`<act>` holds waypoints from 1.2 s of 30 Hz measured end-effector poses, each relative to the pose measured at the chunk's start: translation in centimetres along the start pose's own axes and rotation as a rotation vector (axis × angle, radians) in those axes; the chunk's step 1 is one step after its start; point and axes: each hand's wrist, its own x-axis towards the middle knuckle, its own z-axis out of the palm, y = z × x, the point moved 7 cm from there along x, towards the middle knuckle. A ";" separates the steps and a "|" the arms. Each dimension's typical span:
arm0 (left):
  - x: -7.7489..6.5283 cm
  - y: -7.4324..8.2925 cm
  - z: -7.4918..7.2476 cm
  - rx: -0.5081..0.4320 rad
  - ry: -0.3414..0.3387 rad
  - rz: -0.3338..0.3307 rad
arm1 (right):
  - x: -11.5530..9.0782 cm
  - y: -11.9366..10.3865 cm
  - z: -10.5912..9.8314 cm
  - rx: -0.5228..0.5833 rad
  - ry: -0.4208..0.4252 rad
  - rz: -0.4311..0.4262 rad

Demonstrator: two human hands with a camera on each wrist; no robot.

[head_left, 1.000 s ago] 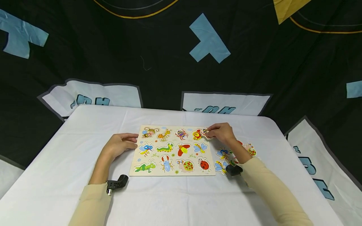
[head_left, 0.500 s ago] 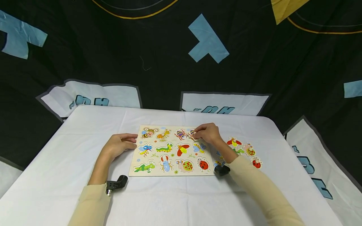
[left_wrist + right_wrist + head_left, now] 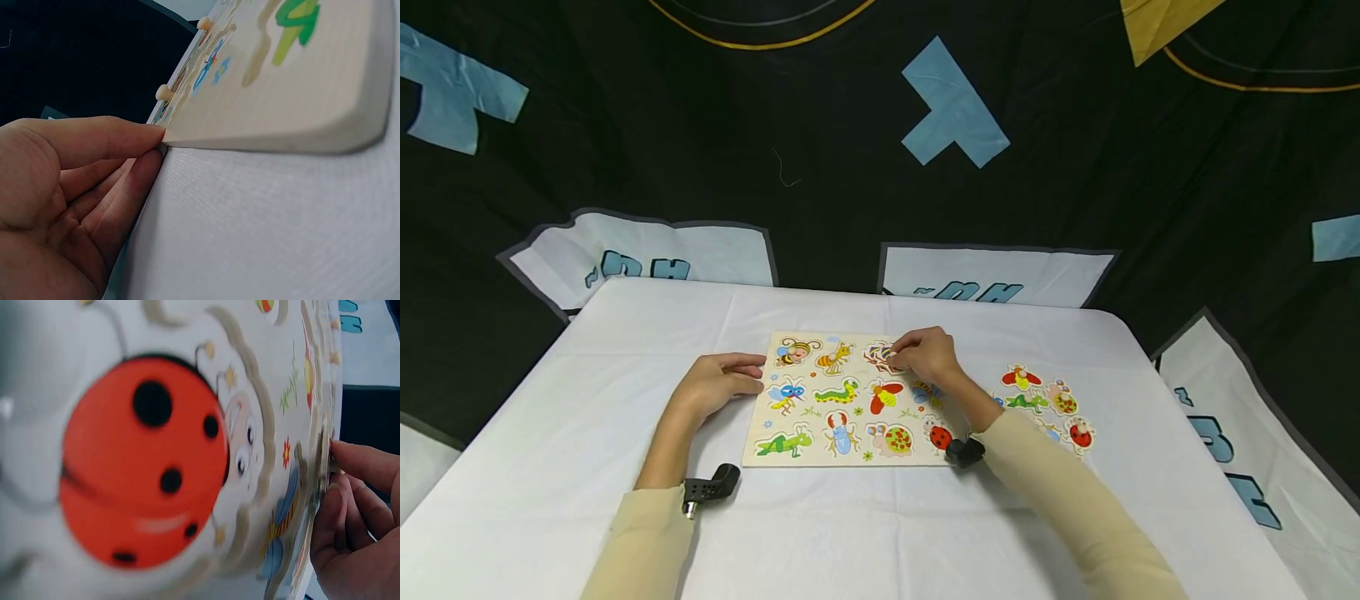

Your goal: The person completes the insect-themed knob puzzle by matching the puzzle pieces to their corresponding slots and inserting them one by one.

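Note:
A wooden insect puzzle board (image 3: 805, 408) lies flat on the white table. Beside its left edge rests my left hand (image 3: 715, 385), fingers extended; in the left wrist view, the fingertips (image 3: 153, 134) touch the board's rim. My right hand (image 3: 927, 357) reaches over the board's top row and pinches a spider puzzle piece (image 3: 878, 357) between thumb and fingers. That piece lies over the spider picture, partly hidden by the fingertips; whether it sits in its recess I cannot tell. In the right wrist view, a ladybug picture (image 3: 150, 462) fills the near side, with the right hand (image 3: 356, 512) beyond.
Several loose insect pieces lie right of the board, among them a red-winged bug (image 3: 1021, 377), a green grasshopper (image 3: 1027, 402), a snail (image 3: 1063, 398) and a ladybug (image 3: 1080, 433). Small knobs (image 3: 164, 93) stand up from the board. A black curtain (image 3: 820, 167) hangs behind the table.
My right hand has carried the spider piece left from the board's top right corner to the spider picture, uncovering loose pieces on the right. My left hand has stayed put.

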 end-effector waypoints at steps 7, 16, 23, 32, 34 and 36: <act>-0.1 0.1 0.0 -0.003 0.003 -0.010 | 0.2 -0.5 0.7 0.040 0.001 -0.015; -0.3 0.1 0.0 -0.005 0.005 -0.022 | 0.3 -0.5 1.2 0.023 0.018 0.016; -0.2 0.1 -0.1 0.003 0.008 -0.022 | 0.3 -0.9 1.4 0.045 0.020 -0.004; -0.3 0.1 0.0 -0.005 -0.005 -0.022 | 0.5 -0.9 1.8 0.043 0.024 -0.002; -0.3 0.1 0.0 -0.008 -0.005 -0.021 | 0.6 -0.7 1.9 0.036 0.025 0.008; -0.3 0.2 0.0 -0.007 -0.002 -0.020 | 0.7 -0.6 2.0 0.028 0.025 0.013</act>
